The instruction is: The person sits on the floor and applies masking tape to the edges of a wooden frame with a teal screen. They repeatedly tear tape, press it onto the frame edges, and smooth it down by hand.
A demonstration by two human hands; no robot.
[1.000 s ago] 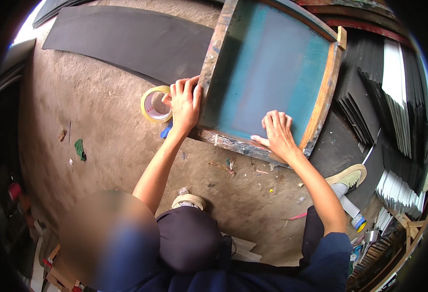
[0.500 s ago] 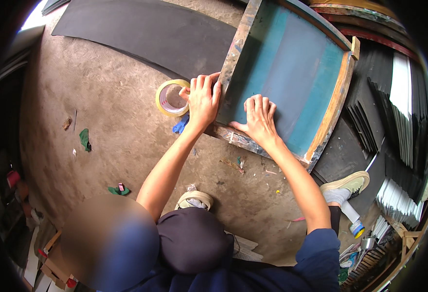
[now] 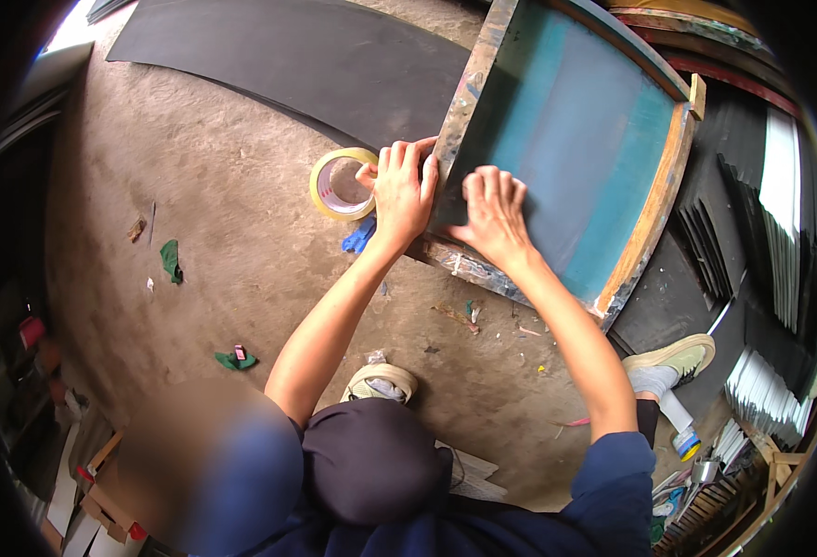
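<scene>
A wooden screen-printing frame with blue-green mesh lies tilted in front of me, its rails stained with paint. My left hand grips the outside of the left rail near the close corner, fingers bent and side by side; the fingertips are hidden. Against its little finger leans a roll of yellowish packing tape. Inside the frame, my right hand rests at the mesh by that same corner, fingers curled and thumb stretched toward the left rail. Whatever lies under its fingertips is out of sight.
A large black sheet lies on the concrete floor beyond the tape. Stacks of dark and white sheets stand at the right. Blue scrap and green scraps litter the floor. A blurred round shape fills the lower left.
The whole view has shifted slightly, putting frame and tape further right. My right hand has moved a little toward the left rail. My left hand keeps its place on the frame.
</scene>
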